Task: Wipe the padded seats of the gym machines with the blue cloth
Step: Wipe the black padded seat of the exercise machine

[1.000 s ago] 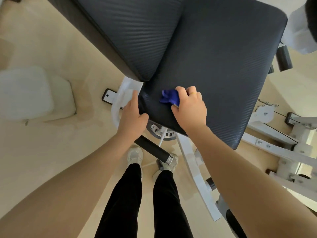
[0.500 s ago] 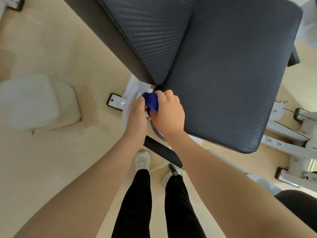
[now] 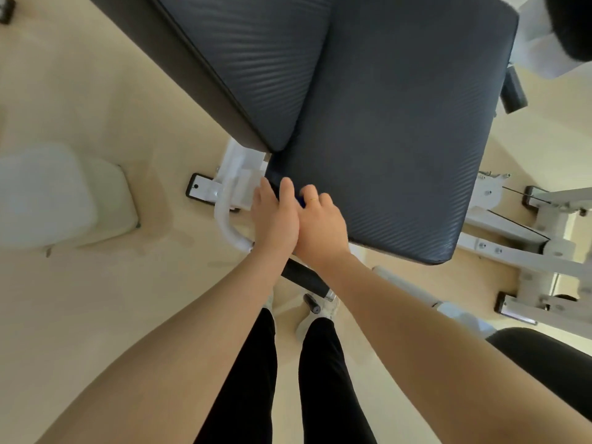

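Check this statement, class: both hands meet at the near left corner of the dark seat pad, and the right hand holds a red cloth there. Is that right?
Not quite: the cloth is blue, not red. In the head view a sliver of blue cloth shows under the fingers of the right hand, which meets the left hand at the near left corner of the dark seat pad.

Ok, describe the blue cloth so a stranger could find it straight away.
Start at the big dark padded seat filling the upper middle of the view, and go to its near left corner, where both hands meet. The blue cloth is the small patch peeking out between the fingers of the right hand, beside the left hand. It is the only bright blue thing there.
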Action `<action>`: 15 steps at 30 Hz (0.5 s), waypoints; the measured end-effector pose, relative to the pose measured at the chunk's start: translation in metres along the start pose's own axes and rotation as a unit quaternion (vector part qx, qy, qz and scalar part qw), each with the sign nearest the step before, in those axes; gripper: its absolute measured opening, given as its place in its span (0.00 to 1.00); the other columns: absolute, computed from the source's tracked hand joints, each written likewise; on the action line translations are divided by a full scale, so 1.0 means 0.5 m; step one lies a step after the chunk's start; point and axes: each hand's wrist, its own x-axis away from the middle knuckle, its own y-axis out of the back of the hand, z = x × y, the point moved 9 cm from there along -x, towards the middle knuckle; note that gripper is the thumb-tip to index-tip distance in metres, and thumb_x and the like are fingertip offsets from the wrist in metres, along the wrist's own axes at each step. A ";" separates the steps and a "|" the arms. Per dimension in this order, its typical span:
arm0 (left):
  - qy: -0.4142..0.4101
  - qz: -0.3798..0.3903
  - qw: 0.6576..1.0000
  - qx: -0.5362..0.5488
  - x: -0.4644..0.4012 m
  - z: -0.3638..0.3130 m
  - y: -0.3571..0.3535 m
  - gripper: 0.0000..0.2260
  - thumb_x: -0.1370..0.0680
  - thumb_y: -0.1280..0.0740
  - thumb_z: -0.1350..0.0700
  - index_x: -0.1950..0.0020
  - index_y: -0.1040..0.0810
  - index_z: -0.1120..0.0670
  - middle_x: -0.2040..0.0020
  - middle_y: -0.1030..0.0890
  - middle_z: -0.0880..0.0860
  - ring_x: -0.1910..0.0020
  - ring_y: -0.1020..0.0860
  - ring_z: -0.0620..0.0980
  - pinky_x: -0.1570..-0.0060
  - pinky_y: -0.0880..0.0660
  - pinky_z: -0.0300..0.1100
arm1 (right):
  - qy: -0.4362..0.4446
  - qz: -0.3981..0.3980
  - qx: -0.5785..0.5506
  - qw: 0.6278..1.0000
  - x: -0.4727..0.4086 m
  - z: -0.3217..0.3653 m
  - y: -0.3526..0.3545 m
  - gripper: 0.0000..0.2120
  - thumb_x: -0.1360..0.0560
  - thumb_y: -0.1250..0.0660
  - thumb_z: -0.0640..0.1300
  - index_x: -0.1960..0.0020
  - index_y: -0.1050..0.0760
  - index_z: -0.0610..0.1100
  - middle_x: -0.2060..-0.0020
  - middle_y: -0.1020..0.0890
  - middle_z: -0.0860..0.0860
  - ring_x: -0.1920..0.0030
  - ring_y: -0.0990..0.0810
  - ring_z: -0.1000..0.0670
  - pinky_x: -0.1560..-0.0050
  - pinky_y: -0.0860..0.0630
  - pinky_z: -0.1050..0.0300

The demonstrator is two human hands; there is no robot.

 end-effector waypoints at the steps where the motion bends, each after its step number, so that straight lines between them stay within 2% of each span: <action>1: 0.001 -0.004 1.000 -0.004 0.002 0.002 -0.001 0.32 0.27 0.51 0.39 0.27 0.39 0.55 0.29 0.33 0.56 0.31 0.33 0.56 0.34 0.33 0.57 | 0.044 0.033 0.010 0.998 0.013 0.011 -0.012 0.23 0.28 0.33 0.44 0.34 0.32 0.45 0.43 0.27 0.43 0.52 0.28 0.43 0.57 0.29 0.52; 3: -0.018 -0.023 0.999 -0.011 0.010 0.000 0.005 0.34 0.29 0.51 0.39 0.31 0.36 0.59 0.33 0.30 0.59 0.34 0.31 0.58 0.36 0.31 0.58 | 0.103 0.049 0.046 0.992 0.031 -0.010 -0.009 0.24 0.26 0.35 0.45 0.31 0.35 0.47 0.40 0.29 0.43 0.49 0.28 0.42 0.52 0.29 0.50; 4: -0.037 -0.031 0.999 -0.016 0.017 -0.008 0.006 0.33 0.28 0.49 0.39 0.32 0.34 0.61 0.34 0.30 0.60 0.34 0.31 0.59 0.36 0.31 0.58 | 0.093 0.030 0.045 0.994 0.031 -0.037 0.010 0.25 0.27 0.35 0.44 0.31 0.35 0.48 0.41 0.28 0.42 0.49 0.28 0.41 0.53 0.29 0.49; 7: -0.043 -0.028 0.997 -0.048 0.036 0.006 -0.016 0.27 0.21 0.46 0.45 0.26 0.42 0.57 0.25 0.42 0.57 0.26 0.41 0.55 0.29 0.38 0.53 | -0.060 -0.024 0.011 0.998 0.024 -0.152 0.051 0.23 0.28 0.34 0.42 0.34 0.33 0.48 0.44 0.27 0.42 0.52 0.27 0.40 0.56 0.29 0.48; 9: -0.040 -0.041 0.996 -0.075 0.051 0.016 -0.035 0.27 0.20 0.45 0.47 0.24 0.45 0.57 0.23 0.47 0.56 0.24 0.46 0.54 0.29 0.42 0.50 | -0.114 -0.035 0.009 0.993 0.036 -0.178 0.057 0.22 0.28 0.35 0.41 0.35 0.32 0.48 0.45 0.28 0.42 0.52 0.28 0.40 0.57 0.29 0.49; 11: -0.048 -0.057 0.993 -0.095 0.069 0.014 -0.051 0.28 0.21 0.43 0.48 0.24 0.45 0.58 0.23 0.48 0.56 0.24 0.47 0.54 0.29 0.42 0.48 | -0.079 -0.028 -0.003 0.996 0.055 -0.159 0.051 0.22 0.31 0.33 0.40 0.38 0.29 0.47 0.47 0.26 0.41 0.55 0.27 0.40 0.61 0.29 0.50; 13: -0.053 -0.075 0.991 -0.096 0.080 0.011 -0.061 0.28 0.22 0.41 0.50 0.25 0.44 0.58 0.23 0.46 0.56 0.25 0.46 0.54 0.29 0.41 0.48 | 0.034 -0.008 -0.013 0.999 0.079 -0.124 0.046 0.22 0.34 0.30 0.39 0.40 0.26 0.46 0.50 0.24 0.41 0.60 0.27 0.40 0.66 0.29 0.52; 15: -0.049 -0.089 0.990 -0.096 0.088 0.013 -0.069 0.29 0.23 0.39 0.51 0.25 0.44 0.58 0.23 0.47 0.56 0.25 0.46 0.54 0.30 0.41 0.48 | 0.129 0.039 0.016 0.991 0.097 -0.128 0.042 0.22 0.34 0.29 0.41 0.40 0.25 0.48 0.50 0.24 0.42 0.61 0.26 0.41 0.66 0.28 0.51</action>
